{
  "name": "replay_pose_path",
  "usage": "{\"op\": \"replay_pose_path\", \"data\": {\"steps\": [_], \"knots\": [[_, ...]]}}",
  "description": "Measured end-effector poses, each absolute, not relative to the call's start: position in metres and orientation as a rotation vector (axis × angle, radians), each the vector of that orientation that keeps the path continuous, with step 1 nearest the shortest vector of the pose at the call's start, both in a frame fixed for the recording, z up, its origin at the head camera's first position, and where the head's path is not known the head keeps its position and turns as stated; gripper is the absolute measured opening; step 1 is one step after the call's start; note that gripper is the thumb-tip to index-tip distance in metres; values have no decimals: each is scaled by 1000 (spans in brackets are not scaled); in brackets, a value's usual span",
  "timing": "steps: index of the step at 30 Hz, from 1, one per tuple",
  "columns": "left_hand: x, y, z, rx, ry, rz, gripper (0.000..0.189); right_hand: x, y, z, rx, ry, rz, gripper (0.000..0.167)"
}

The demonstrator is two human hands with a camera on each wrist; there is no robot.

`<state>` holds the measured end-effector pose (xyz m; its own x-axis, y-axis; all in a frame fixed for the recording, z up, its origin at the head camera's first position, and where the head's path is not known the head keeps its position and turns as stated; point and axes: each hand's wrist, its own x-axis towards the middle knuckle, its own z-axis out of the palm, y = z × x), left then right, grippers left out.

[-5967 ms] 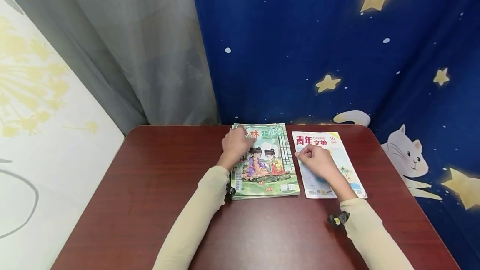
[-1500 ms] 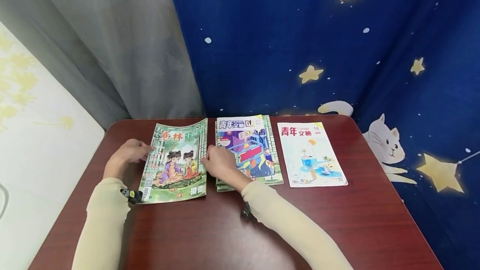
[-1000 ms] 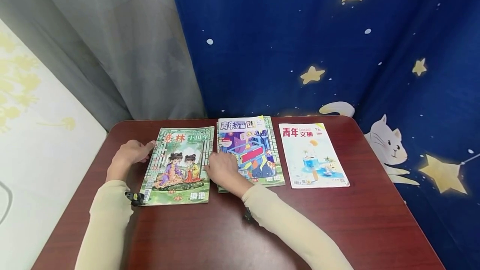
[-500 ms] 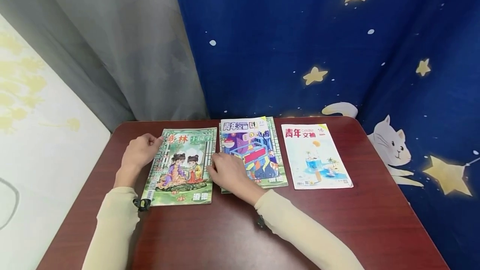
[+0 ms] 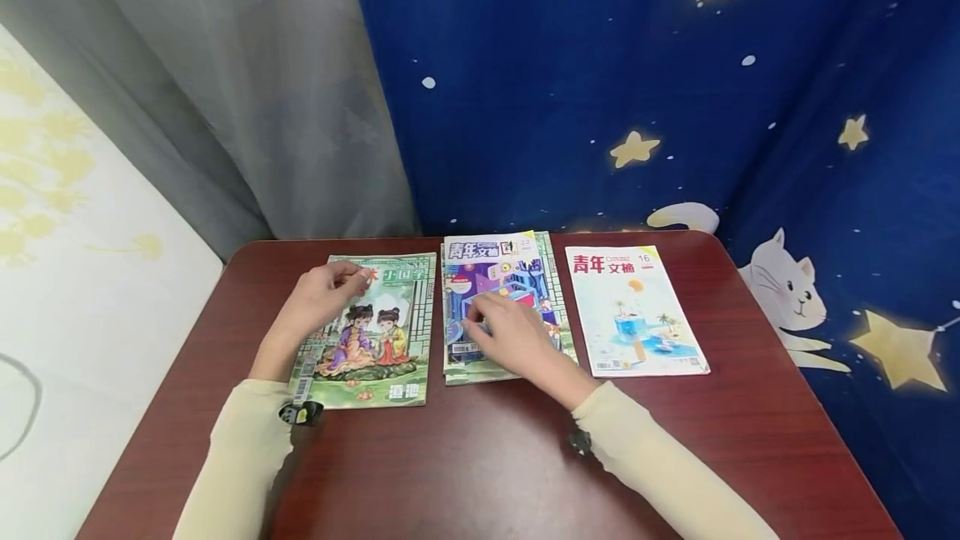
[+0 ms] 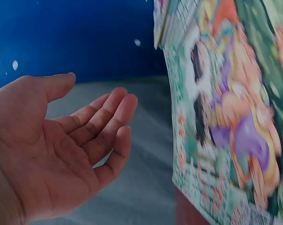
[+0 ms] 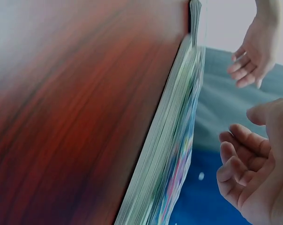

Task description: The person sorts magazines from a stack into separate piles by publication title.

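Observation:
In the head view a green magazine (image 5: 378, 361) with two cartoon figures lies flat on the left of the table. My left hand (image 5: 318, 298) is over its upper left part; the left wrist view shows this hand with relaxed fingers (image 6: 97, 129) and nothing in it. In the middle, a smaller purple magazine (image 5: 487, 275) rests on a thicker green-edged stack (image 5: 561, 302). My right hand (image 5: 513, 336) hovers over the purple cover, hiding its lower part. The right wrist view shows its loosely bent fingers (image 7: 240, 159) beside the stack's page edges, holding nothing.
A white magazine (image 5: 630, 323) with a red title lies to the right of the stack. The reddish-brown table (image 5: 480, 457) ends at the back against grey (image 5: 300, 107) and blue star-patterned curtains (image 5: 540, 107). Each wrist carries a small black device.
The green cartoon magazine came off the middle pile to the left, uncovering the purple one. Since half a second ago, both hands have left its edges and moved right, the left over its cover.

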<state>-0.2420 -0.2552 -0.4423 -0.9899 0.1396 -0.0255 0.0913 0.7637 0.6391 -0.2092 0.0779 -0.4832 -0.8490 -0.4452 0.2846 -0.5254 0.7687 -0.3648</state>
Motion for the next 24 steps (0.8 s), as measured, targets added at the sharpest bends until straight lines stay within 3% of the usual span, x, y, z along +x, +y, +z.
{"op": "replay_pose_path", "data": {"steps": [8, 11, 17, 24], "knots": [[-251, -223, -443, 315, 2777, 1041, 44, -217, 117, -490, 586, -2812, 664, 9], [-254, -208, -447, 352, 2712, 942, 34, -220, 127, -493, 489, -2824, 728, 13], [-258, -181, -457, 352, 2611, 854, 33, -225, 141, -497, 317, -2867, 789, 22], [-267, -167, -460, 398, 2605, 906, 23, -233, 156, -493, 281, -2964, 873, 27]]}}
